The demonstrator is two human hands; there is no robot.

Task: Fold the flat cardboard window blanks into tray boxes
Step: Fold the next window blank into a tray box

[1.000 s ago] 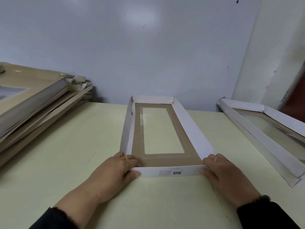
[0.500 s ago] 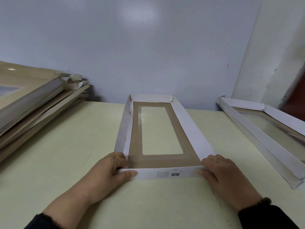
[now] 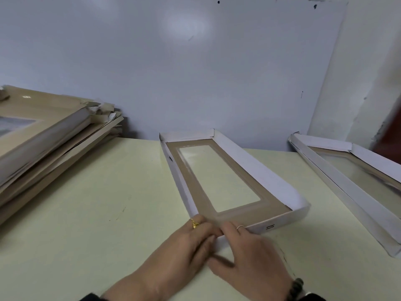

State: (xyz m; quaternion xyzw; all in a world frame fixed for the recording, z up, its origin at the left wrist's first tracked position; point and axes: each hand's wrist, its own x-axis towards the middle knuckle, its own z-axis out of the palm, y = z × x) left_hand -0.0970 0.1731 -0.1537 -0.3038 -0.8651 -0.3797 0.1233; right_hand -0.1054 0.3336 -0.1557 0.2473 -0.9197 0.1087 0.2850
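A long cardboard window tray [image 3: 258, 170], white outside and brown inside with a clear film pane, lies on the pale table [image 3: 91, 209], turned so its near end points to the right. Its four white walls stand raised. Both hands meet at its near left corner. My left hand [image 3: 191, 240] grips that corner from the left, fingers curled over the side wall. My right hand [image 3: 249, 255] pinches the near end wall right beside it, thumb under the wall. The corner itself is hidden by the fingers.
A thick pile of flat brown blanks [image 3: 43, 137] slopes at the left of the table. Another folded tray [image 3: 347, 181] lies along the right edge. A grey wall stands close behind the table.
The tray has swung so its near end points right. My right hand moved from the near right corner over to the near left corner, beside my left hand.
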